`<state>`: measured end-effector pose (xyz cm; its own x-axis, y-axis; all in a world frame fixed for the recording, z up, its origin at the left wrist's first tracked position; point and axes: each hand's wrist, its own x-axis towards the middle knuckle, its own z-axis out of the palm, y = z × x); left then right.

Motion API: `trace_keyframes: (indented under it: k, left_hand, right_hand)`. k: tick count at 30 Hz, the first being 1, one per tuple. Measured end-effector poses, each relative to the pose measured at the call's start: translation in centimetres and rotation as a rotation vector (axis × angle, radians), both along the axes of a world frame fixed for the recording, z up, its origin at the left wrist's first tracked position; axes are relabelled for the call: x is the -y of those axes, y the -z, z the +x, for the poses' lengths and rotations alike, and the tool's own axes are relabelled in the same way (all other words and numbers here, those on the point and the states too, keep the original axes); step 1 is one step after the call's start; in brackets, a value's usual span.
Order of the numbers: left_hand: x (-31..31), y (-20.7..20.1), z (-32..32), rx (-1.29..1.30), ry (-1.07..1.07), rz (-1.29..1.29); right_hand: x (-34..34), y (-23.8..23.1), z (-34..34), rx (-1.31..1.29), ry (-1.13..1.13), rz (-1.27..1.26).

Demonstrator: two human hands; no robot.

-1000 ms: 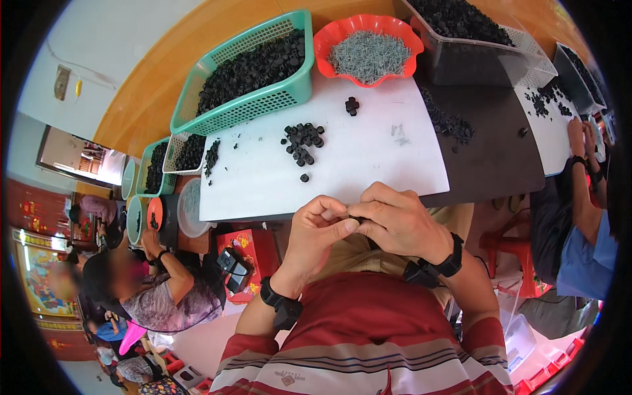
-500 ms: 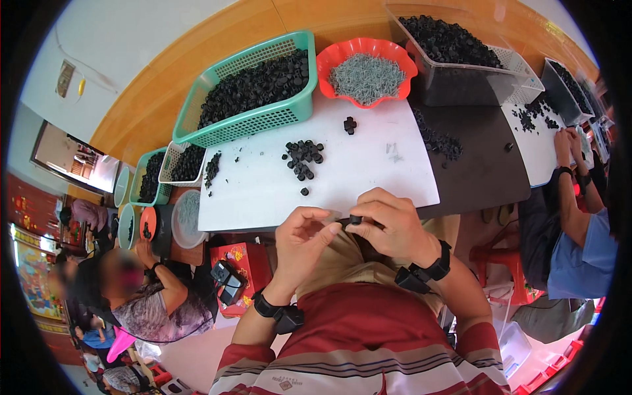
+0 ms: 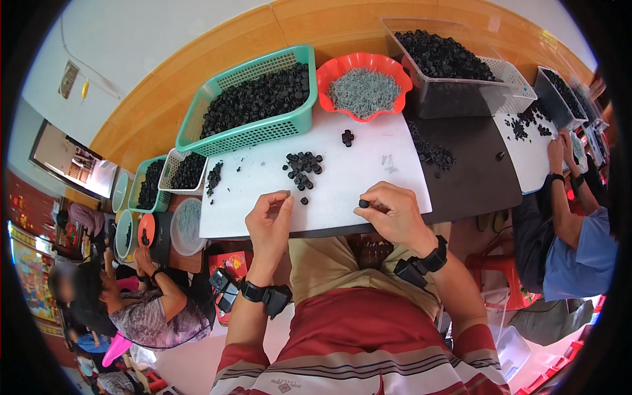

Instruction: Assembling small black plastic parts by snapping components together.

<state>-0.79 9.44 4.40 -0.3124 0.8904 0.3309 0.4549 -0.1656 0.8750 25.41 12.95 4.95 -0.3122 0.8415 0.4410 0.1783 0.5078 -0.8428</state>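
My right hand pinches a small black round plastic part between thumb and fingers, over the front edge of the white sheet. To its left, my left hand has thumb and index fingertips together; whatever is between them is too small to make out. Just beyond the left fingertips lies a single black part. A loose pile of similar black parts sits farther in on the sheet, with a small cluster of black parts toward the back.
At the back stand a green basket of black parts, a red scalloped bowl of metal screws or pins, and a clear bin of black parts. Tiny black pieces lie at left. People sit at both sides, one hand at left.
My hands, close together before, are now apart. The left has moved left and forward toward the sheet; the right has shifted slightly right, still holding the black part.
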Motion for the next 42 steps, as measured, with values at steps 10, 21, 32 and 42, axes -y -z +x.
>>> trace_keyframes:
  k: [10, 21, 32, 42]
  left_hand:
    - [-0.8, 0.0, 0.3, 0.104, -0.002, -0.085]
    - [-0.5, 0.5, 1.1, 0.026, -0.058, -0.041]
    - [-0.7, 1.6, 0.8, -0.035, -0.083, -0.014]
    - [-0.7, 1.4, 1.0, -0.111, -0.115, -0.034]
  right_hand:
    - [0.3, -0.6, -0.1, 0.049, 0.026, -0.180]
    - [0.3, -0.2, 0.1, 0.039, 0.014, -0.164]
    - [0.4, -0.1, 0.0, 0.005, 0.018, -0.159]
    - [0.5, -0.1, 0.0, 0.008, 0.024, -0.133]
